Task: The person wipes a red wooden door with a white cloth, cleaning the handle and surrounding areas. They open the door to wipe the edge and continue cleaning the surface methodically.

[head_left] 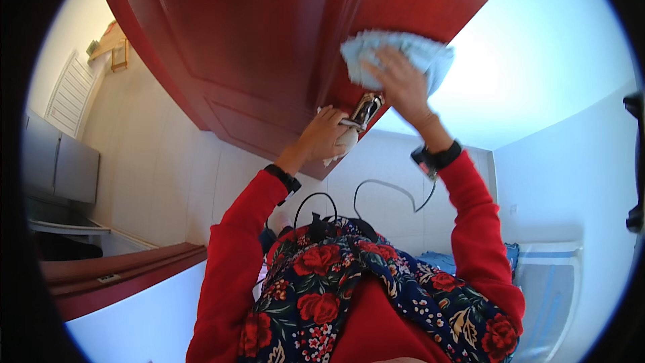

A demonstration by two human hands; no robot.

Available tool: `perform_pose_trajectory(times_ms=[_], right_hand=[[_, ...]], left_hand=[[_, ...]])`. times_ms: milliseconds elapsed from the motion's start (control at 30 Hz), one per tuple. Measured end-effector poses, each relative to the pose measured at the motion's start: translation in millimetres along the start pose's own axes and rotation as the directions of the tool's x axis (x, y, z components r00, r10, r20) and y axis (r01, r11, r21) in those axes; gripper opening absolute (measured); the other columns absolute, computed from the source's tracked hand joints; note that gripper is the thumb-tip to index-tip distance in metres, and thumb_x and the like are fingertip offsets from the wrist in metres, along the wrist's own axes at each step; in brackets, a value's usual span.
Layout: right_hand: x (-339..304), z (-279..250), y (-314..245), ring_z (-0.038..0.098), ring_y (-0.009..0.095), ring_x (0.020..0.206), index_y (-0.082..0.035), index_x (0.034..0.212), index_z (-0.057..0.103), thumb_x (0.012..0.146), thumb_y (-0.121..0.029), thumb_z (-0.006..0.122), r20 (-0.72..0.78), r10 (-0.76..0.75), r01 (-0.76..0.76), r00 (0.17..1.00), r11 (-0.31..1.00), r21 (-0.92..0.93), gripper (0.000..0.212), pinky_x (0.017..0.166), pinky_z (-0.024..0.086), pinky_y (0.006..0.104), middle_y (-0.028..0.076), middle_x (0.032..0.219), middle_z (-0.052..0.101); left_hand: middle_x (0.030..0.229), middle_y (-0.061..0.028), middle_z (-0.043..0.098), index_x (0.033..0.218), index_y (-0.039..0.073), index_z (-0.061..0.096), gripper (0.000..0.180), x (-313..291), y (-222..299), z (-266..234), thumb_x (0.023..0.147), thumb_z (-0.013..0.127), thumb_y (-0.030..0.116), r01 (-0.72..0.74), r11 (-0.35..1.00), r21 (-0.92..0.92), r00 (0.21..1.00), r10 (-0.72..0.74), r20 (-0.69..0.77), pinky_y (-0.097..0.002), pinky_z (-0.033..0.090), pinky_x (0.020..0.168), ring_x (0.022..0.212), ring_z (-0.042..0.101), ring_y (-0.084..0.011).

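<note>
A dark red panelled door [269, 33] stands open in front of me. My right hand [401, 84] holds a folded light blue cloth [430, 60] against the door's face near its free edge, just above the metal handle plate [367, 110]. The fingers lie over the cloth and are slightly blurred. Lower and to the left, my left hand [326, 133] is closed round the door handle [351, 123]. A cream-coloured piece [346, 144], perhaps cloth, shows under that hand; its kind is unclear.
A black cable [396, 186] loops from my right wristband. The red door frame [127, 275] is at lower left, with grey cabinets [64, 161] beyond it. A pale wall [571, 175] and a bed-like surface [547, 289] lie on the right. Light tiles [168, 154] cover the floor.
</note>
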State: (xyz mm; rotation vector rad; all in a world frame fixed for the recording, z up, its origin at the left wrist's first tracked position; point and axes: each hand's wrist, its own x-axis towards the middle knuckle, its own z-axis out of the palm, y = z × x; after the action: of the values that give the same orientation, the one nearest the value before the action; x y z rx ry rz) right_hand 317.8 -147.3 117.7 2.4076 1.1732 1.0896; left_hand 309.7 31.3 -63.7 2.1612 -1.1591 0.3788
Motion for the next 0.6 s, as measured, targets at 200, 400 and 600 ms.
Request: perform_pose_trajectory(times_ms=[200, 400, 600], right_hand=[[-73, 31, -27, 0.053, 0.027, 0.124, -0.015, 0.125, 0.059, 0.083, -0.001, 0.059, 0.341, -0.045, -0.028, 0.939, 0.978, 0.205, 0.044, 0.089, 0.053, 0.0329, 0.007, 0.137, 0.053], [-2, -19, 15, 0.047, 0.026, 0.131, -0.013, 0.119, 0.062, 0.081, -0.001, 0.062, 0.175, -0.192, 0.181, 0.966, 0.980, 0.076, 0.040, 0.100, 0.046, 0.0330, 0.009, 0.135, 0.054], [133, -123, 92, 0.035, 0.032, 0.140, -0.022, 0.133, 0.056, 0.074, 0.000, 0.067, -0.176, -0.106, 0.020, 0.979, 0.903, -0.429, 0.064, 0.116, 0.023, 0.0563, 0.010, 0.145, 0.048]], left_hand=[[0.123, -0.0174, 0.050, 0.108, 0.002, 0.069, 0.049, -11, -16, 19, 0.067, 0.071, 0.028, -0.075, 0.997, 0.022, 0.995, 0.076, -0.060, -0.0471, 0.035, 0.103, 0.112, 0.046, -0.0367], [0.123, -0.0173, 0.051, 0.100, 0.002, 0.070, 0.042, -16, -32, 38, 0.070, 0.070, 0.032, -0.067, 0.993, 0.093, 0.998, 0.068, -0.009, -0.0491, 0.031, 0.109, 0.116, 0.045, -0.0351], [0.121, -0.0173, 0.052, 0.097, -0.001, 0.069, 0.042, -15, -35, 41, 0.071, 0.069, 0.032, -0.063, 0.994, 0.084, 0.998, 0.063, 0.002, -0.0485, 0.032, 0.107, 0.116, 0.046, -0.0347]])
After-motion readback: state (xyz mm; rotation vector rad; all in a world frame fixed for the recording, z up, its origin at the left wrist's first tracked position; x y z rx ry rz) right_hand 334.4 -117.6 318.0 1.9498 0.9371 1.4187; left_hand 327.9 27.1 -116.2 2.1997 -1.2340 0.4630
